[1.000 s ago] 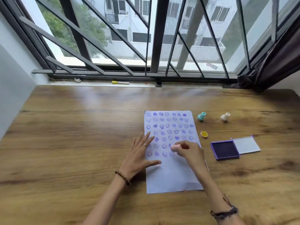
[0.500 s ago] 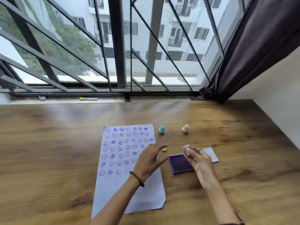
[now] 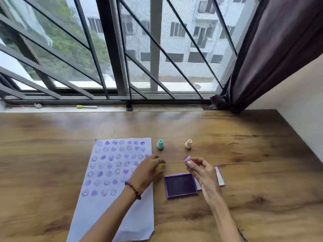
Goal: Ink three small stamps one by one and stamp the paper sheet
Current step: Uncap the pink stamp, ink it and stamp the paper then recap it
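Two hands: right grip [image 3: 201, 169] around pink stamp [image 3: 187, 159], left [image 3: 148, 169] seemingly loose near paper [image 3: 104, 172] edge.

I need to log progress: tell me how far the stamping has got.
Done: purple prints fill seven rows on the upper paper sheet. In hand: the right hand holds a pink stamp above the open ink pad; the left hand reaches over the yellow stamp. Left: the sheet's lower part is blank; the teal stamp and cream stamp stand unused.
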The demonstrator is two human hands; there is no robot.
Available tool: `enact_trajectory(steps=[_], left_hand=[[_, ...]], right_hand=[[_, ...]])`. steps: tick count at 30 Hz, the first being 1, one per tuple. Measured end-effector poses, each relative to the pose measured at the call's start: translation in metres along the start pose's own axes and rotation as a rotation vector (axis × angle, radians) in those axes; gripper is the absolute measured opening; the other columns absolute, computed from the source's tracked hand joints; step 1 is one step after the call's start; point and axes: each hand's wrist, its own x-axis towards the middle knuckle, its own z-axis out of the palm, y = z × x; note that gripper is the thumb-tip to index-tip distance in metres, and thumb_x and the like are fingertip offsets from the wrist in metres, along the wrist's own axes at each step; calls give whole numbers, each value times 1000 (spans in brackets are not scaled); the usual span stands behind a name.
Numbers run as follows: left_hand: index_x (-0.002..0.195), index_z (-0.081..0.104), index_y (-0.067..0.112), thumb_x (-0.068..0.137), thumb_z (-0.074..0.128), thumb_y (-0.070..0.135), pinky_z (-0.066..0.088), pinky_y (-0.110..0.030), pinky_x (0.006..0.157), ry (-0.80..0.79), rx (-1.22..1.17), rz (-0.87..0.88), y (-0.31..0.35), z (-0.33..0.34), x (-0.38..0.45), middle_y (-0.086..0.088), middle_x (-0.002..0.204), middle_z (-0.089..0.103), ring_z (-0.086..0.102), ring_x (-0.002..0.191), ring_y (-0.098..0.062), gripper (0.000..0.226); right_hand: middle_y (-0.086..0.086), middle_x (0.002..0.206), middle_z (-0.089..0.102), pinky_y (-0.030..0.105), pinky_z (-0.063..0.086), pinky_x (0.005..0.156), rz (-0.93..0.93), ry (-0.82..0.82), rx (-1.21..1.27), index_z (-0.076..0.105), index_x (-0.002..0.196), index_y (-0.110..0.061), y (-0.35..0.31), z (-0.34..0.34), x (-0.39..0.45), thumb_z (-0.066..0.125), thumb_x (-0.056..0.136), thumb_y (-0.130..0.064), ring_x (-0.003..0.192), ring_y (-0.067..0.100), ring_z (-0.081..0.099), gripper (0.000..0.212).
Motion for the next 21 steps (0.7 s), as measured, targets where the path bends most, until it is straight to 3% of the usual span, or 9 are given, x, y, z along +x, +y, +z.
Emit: enact_trajectory(steps=[2,4,6,8,10,14,21], left_hand=[[105,63,8,86,56,13,45,-32,82,-11,36,-3,0,-1,-2,-12,109,59,56,100,-26,21],[101,66,7,83,62,12,48,-31,79,61,-75,-60,3,-2,-3,-13,101,64,61,92,-24,19],[95,70,8,78,69,13,53,-20,72,154,-476,-212,7,-4,-4,-10,91,70,67,82,-13,17],[95,70,8,79,68,13,53,-12,68,91,-986,-330,12,-5,-5,-8,89,72,68,80,-6,17],[97,70,6,80,65,12,54,-12,72,0,-1239,-365,15,-5,-7,-7,90,74,69,86,-10,19],[97,70,8,75,66,20,54,-13,76,-67,-1300,-308,21,-8,-11,-3,89,76,69,92,-13,25],[92,70,3,76,66,0,56,-19,80,21,-1252,-244,30,-7,-6,-7,83,76,70,87,-19,16]], right_hand=[[9,76,66,17,57,66,0,-14,-45,63,78,-8,6,0,2,63,78,8,64,9,66,16],[3,74,70,23,55,74,-34,-61,-145,68,76,-14,11,0,3,68,75,2,73,14,65,17],[-3,72,74,18,54,73,-98,-153,-241,71,75,-18,13,3,1,72,73,-3,76,11,67,15],[-5,74,76,12,52,67,-163,-220,-307,72,77,-19,12,7,-1,75,70,-4,77,7,69,17],[-6,77,77,11,51,67,-203,-242,-349,73,79,-19,9,10,-3,77,67,-4,77,8,70,19],[-10,77,76,10,52,67,-282,-241,-427,72,79,-22,0,15,-9,77,67,-2,77,7,71,24],[-24,85,69,6,48,66,-503,-262,-738,70,80,-32,-18,15,-11,75,72,-23,76,-5,66,13]])
